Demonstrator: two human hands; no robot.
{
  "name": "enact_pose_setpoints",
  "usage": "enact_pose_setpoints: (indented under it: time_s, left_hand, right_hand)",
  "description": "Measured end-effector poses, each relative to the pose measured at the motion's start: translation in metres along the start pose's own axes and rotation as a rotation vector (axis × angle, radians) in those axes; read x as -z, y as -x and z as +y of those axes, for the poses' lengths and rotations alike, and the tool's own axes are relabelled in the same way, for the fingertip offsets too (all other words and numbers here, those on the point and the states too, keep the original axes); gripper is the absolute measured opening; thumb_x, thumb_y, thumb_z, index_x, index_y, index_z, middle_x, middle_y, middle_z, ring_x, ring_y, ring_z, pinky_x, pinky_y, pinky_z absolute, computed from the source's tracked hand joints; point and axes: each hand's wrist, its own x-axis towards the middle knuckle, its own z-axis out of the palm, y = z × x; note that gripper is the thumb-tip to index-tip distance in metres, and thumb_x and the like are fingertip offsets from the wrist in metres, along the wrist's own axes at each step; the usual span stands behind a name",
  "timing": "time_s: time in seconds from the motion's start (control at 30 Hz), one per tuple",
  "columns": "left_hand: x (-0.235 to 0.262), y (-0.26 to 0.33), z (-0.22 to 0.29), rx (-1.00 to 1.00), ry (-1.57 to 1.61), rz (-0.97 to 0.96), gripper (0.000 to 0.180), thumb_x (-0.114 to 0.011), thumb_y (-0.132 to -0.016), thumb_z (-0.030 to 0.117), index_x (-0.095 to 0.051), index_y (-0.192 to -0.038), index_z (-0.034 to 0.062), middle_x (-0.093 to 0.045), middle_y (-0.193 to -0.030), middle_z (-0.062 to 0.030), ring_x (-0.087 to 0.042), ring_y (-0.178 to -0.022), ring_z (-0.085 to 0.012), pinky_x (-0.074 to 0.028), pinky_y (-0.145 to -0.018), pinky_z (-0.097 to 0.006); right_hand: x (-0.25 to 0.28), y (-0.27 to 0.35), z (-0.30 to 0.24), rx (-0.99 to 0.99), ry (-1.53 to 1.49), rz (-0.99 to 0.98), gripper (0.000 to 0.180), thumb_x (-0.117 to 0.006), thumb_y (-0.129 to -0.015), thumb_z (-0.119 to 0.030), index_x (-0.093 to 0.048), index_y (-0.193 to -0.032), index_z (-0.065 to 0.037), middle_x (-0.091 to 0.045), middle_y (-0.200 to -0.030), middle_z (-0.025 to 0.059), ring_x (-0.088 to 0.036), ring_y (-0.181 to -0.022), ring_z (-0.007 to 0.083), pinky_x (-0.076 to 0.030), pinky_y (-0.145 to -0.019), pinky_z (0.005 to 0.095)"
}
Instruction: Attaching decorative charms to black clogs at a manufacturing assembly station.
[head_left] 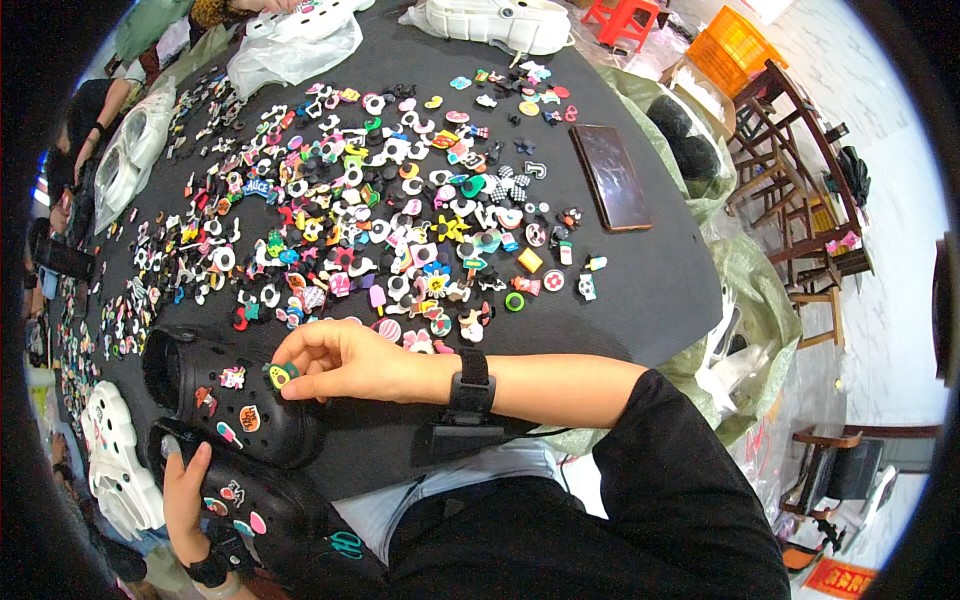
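Observation:
My right hand (pixel 360 365) pinches a small green avocado-shaped shoe charm (pixel 280 376) between thumb and forefinger, just over the upper of a black clog (pixel 290 435). Fixed on that clog are several charms, among them a white unicorn-like one (pixel 232 377) and an orange one (pixel 249 418). A second black clog (pixel 285 495) lies nearer to me, with several charms on its upper. My left hand (pixel 185 505) grips this nearer clog at its open heel end, with some of its fingers hidden.
Loose colourful charms (pixel 400 200) cover much of the black table (pixel 660 300). A dark phone (pixel 612 180) lies to the right. White clogs (pixel 120 460) stand at left, and a bagged white pair (pixel 500 25) sits at the far edge. Other people's arms (pixel 100 130) reach in from the left.

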Motion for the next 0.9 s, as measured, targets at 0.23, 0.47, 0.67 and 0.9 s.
enact_pose_setpoints:
  time_s: [0.23, 0.47, 0.67, 0.9]
  left_hand:
    - [-0.001, 0.009, 0.012, 0.01, -0.024, -0.011, 0.04, -0.063, -0.091, 0.022, -0.054, -0.118, -0.0045, -0.062, -0.105, -0.0078, -0.058, -0.088, -0.0138, -0.048, -0.077, -0.027]
    - [-0.005, 0.004, 0.008, 0.029, -0.012, -0.017, 0.037, -0.063, -0.091, 0.022, -0.056, -0.114, -0.0063, -0.064, -0.102, -0.0084, -0.061, -0.085, -0.0143, -0.049, -0.074, -0.027]
    - [-0.006, 0.005, 0.009, 0.019, 0.021, -0.001, 0.037, -0.064, -0.09, 0.025, -0.057, -0.109, -0.0069, -0.064, -0.095, -0.0081, -0.061, -0.08, -0.0136, -0.049, -0.071, -0.027]
    - [-0.007, 0.006, 0.012, -0.003, -0.053, 0.016, 0.039, -0.066, -0.089, 0.026, -0.057, -0.109, -0.0064, -0.064, -0.096, -0.0084, -0.06, -0.081, -0.0128, -0.048, -0.072, -0.027]
  right_hand:
    - [-0.025, 0.019, -0.008, -0.045, 0.178, -0.275, 0.029, -0.076, -0.082, -0.015, -0.065, -0.106, -0.004, -0.059, -0.076, -0.0049, -0.049, -0.066, 0.0013, -0.039, -0.058, 0.0195]
    - [-0.03, 0.033, 0.011, -0.102, 0.348, -0.383, 0.026, -0.074, -0.083, -0.015, -0.063, -0.103, -0.002, -0.061, -0.069, 0.0001, -0.052, -0.061, 0.0056, -0.042, -0.055, 0.0238]
    - [-0.027, 0.033, 0.008, -0.105, 0.409, -0.418, 0.026, -0.075, -0.082, -0.018, -0.063, -0.1, -0.003, -0.061, -0.067, 0.0022, -0.054, -0.06, 0.0084, -0.043, -0.056, 0.0262]
    - [-0.026, 0.03, 0.007, -0.099, 0.377, -0.387, 0.026, -0.076, -0.081, -0.017, -0.064, -0.1, -0.003, -0.062, -0.067, 0.0004, -0.055, -0.061, 0.0069, -0.044, -0.057, 0.0246]
